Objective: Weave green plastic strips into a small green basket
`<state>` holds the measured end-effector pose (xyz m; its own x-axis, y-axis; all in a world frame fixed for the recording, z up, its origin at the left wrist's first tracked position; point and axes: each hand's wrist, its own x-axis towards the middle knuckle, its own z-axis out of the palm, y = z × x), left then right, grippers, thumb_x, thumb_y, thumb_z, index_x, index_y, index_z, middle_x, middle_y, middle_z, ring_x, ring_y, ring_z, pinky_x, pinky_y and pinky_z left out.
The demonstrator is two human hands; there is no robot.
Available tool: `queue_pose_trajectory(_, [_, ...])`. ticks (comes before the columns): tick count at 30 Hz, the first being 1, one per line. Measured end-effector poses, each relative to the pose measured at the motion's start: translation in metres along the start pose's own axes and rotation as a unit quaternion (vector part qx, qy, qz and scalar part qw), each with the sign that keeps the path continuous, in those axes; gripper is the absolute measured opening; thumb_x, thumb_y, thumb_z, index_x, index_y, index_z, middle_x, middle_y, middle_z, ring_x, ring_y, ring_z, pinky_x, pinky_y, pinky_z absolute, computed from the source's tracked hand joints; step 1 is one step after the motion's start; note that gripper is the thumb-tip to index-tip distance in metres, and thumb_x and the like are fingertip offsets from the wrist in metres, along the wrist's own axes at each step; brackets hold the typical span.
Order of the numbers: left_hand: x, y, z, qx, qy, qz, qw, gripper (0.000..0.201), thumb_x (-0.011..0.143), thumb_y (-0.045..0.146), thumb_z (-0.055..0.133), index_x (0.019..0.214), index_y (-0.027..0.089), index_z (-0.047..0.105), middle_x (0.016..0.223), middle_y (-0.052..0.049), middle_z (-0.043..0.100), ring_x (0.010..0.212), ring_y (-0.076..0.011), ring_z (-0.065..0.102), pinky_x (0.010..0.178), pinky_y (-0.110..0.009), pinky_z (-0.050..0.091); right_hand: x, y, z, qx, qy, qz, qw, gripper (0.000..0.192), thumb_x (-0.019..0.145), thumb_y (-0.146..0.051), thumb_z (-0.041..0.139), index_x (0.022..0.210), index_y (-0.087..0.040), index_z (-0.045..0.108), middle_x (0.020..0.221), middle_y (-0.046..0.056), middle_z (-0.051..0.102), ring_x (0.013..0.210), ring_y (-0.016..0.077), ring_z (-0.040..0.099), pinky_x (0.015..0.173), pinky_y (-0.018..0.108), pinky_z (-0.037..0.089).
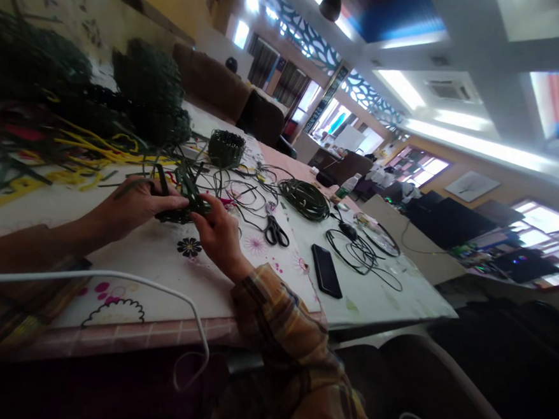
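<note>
Both hands are on a small, partly woven piece of dark green flat strips point(176, 216), low over the patterned tablecloth. My left hand point(139, 201) grips its left side, thumb stretched across the near edge. From the right, my right hand point(218, 231) pinches the other side, fingers bent around the strips. Several loose strip ends stand up from the weave between the hands. The underside and far side of the piece are hidden. Just right of my right hand lies a pair of black-handled scissors point(277, 230).
A round green woven basket point(226, 148) stands behind the hands. Coiled green strip point(304, 199), a phone point(327, 271) and a thin black cable point(360, 250) lie to the right. Yellow strips point(92, 145) and dark woven pieces pile up at left. A white cable point(159, 284) crosses in front.
</note>
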<state>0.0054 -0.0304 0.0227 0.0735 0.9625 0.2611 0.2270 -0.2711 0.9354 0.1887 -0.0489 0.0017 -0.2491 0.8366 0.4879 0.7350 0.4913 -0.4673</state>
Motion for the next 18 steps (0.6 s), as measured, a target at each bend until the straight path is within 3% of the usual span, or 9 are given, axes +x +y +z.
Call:
queue_pose_trajectory(6, [-0.006,0.010,0.003,0.002,0.054,-0.045,0.998,0.033,0.056,0.046,0.075,0.074,0.019,0.075,0.073,-0.002,0.072,0.069,-0.0180,0.060,0.066,-0.029,0.044,0.001,0.003,0.002,-0.155,-0.027,-0.037,0.987,0.047,0.097,-0.051,0.058,0.132,-0.020,0.056,0.096,0.003,0.078,0.080,0.0158,0.073,0.061,0.024,0.038])
queue_pose_trajectory(9, [-0.010,0.016,0.006,-0.006,0.082,-0.055,0.995,0.030,0.055,0.044,0.074,0.072,0.020,0.073,0.073,-0.002,0.072,0.071,-0.0193,0.061,0.069,-0.030,0.047,0.002,0.005,0.004,-0.213,-0.034,-0.081,0.973,0.035,0.101,-0.048,0.052,0.117,-0.018,0.060,0.090,0.004,0.078,0.075,0.0146,0.072,0.056,0.027,0.032])
queue_pose_trajectory(13, [-0.014,0.025,0.006,-0.024,0.060,-0.042,0.997,0.024,0.061,0.044,0.071,0.068,0.021,0.072,0.076,-0.003,0.072,0.077,-0.0211,0.065,0.074,-0.031,0.052,0.001,0.007,0.005,-0.243,-0.035,-0.138,0.959,0.026,0.106,-0.038,0.044,0.095,-0.017,0.057,0.080,0.004,0.076,0.068,0.0124,0.068,0.054,0.029,0.028])
queue_pose_trajectory(16, [-0.013,0.026,0.004,-0.025,0.024,-0.039,0.999,0.023,0.065,0.045,0.070,0.068,0.022,0.072,0.076,-0.003,0.070,0.081,-0.0229,0.066,0.076,-0.032,0.054,0.002,0.007,0.004,-0.243,-0.022,-0.153,0.958,0.029,0.106,-0.038,0.042,0.090,-0.018,0.054,0.077,0.003,0.074,0.066,0.0120,0.067,0.054,0.029,0.028])
queue_pose_trajectory(18, [-0.010,0.020,0.003,-0.025,0.042,-0.035,0.998,0.023,0.063,0.043,0.073,0.068,0.021,0.070,0.073,-0.002,0.069,0.077,-0.0210,0.064,0.073,-0.031,0.052,0.002,0.008,0.003,-0.238,-0.020,-0.147,0.960,0.029,0.106,-0.039,0.041,0.090,-0.019,0.054,0.078,0.003,0.075,0.066,0.0117,0.067,0.054,0.029,0.028])
